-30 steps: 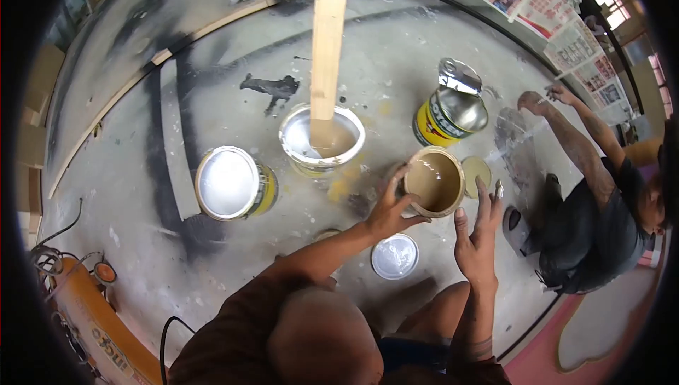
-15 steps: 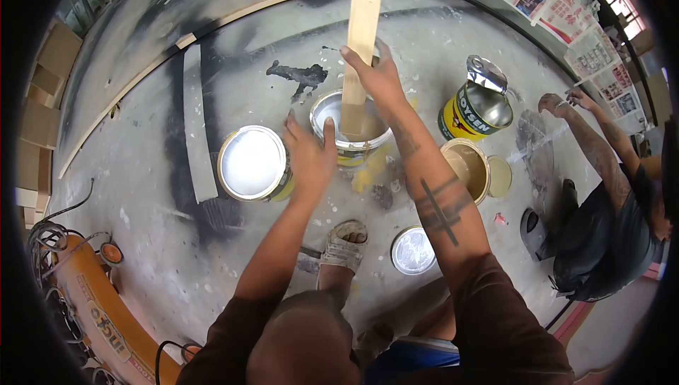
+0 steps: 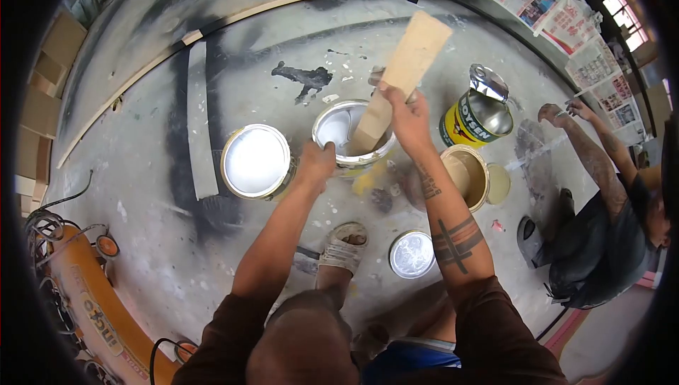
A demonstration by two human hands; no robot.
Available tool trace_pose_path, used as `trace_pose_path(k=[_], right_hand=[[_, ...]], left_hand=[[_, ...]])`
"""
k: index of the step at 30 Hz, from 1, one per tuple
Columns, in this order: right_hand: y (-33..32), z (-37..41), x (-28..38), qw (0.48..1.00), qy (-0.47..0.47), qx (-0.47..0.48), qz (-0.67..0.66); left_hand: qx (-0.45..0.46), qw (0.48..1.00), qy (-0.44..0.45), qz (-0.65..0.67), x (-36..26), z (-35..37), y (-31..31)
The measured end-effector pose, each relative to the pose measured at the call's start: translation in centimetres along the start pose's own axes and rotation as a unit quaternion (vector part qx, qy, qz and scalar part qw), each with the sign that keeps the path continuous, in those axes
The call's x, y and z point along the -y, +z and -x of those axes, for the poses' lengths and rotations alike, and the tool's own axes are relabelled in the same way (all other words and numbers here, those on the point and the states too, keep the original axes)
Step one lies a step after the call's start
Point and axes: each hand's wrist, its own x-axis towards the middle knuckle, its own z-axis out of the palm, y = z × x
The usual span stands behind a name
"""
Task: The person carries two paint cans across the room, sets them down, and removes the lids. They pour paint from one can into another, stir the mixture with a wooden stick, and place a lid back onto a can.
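Holding the wooden paddle (image 3: 411,52), tip inside the paint can (image 3: 362,161), your right hand (image 3: 409,122) sat at two o'clock from your left hand (image 3: 315,165), which clasped the can's rim (near eight o'clock).

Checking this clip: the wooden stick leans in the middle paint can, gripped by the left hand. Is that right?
The hand is wrong: the head view shows the right hand gripping the wooden stick, which does lean in the middle paint can.
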Motion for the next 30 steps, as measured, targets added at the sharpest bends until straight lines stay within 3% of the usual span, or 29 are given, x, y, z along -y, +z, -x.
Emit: trace_pose_path(k=[1, 2, 5, 7, 9, 11, 12, 14, 15, 17, 19, 21, 22, 24, 26, 28, 30], right_hand=[[0.1, 0.4, 0.4, 0.997, -0.028, -0.013, -0.072], [0.2, 0.9, 0.9, 0.988, -0.054, -0.025, -0.141], [0.4, 3.4, 3.4, 0.985, -0.083, -0.095, -0.119], [0.9, 5.5, 3.8, 0.981, -0.101, -0.107, -0.13], [1.3, 6.9, 3.1, 0.976, -0.118, -0.117, -0.142], [1.4, 7.6, 0.9, 0.95, -0.264, -0.076, -0.15], [1.6, 8.0, -0.1, 0.952, -0.259, -0.071, -0.148], [2.3, 8.5, -1.8, 0.955, -0.225, -0.098, -0.166], [2.6, 8.7, -2.6, 0.956, -0.224, -0.096, -0.165], [3.0, 9.0, -3.8, 0.972, -0.1, -0.195, -0.086], [1.7, 8.5, -3.2, 0.975, -0.058, -0.2, -0.077], [0.7, 8.2, -1.3, 0.977, -0.016, -0.202, -0.068], [0.5, 8.3, 0.5, 0.979, -0.034, -0.173, -0.099], [0.6, 8.4, 0.6, 0.98, -0.05, -0.143, -0.131], [1.0, 8.0, -2.8, 0.977, -0.176, -0.07, -0.094], [1.7, 9.0, -5.1, 0.975, -0.18, -0.078, -0.109], [0.6, 9.8, -7.2, 0.974, -0.174, -0.084, -0.119]], left_hand=[[0.008, 0.998, -0.049, 0.028, -3.3, 4.7, -0.5], [0.008, 0.998, -0.054, 0.026, -1.8, 4.5, -0.3], [-0.014, 0.996, -0.016, 0.087, 2.3, 4.4, 0.5], [0.056, 0.987, 0.014, 0.152, 2.7, 6.3, 0.4], [0.051, 0.979, -0.007, 0.198, 1.4, 9.2, 0.5], [0.035, 0.971, -0.044, 0.234, -0.2, 11.8, 0.5], [0.033, 0.969, -0.049, 0.238, 0.9, 12.1, 0.6], [0.029, 0.996, -0.019, 0.084, 4.2, 11.9, 1.2], [0.056, 0.988, -0.07, 0.13, 4.7, 11.5, 1.2], [0.069, 0.977, -0.068, 0.189, 4.8, 11.7, 0.8], [0.085, 0.963, -0.069, 0.248, 2.7, 12.5, -0.7], [0.115, 0.977, -0.151, 0.094, -0.3, 12.4, -3.6], [0.115, 0.977, -0.153, 0.098, 0.3, 11.6, -4.0], [0.03, 0.991, 0.026, -0.124, 2.3, 9.7, -3.9], [0.009, 0.995, 0.057, -0.076, 2.5, 8.5, -2.2], [-0.056, 0.987, 0.147, -0.021, 2.0, 7.5, -0.7], [-0.041, 0.987, 0.157, -0.002, 1.6, 6.3, 0.0]])
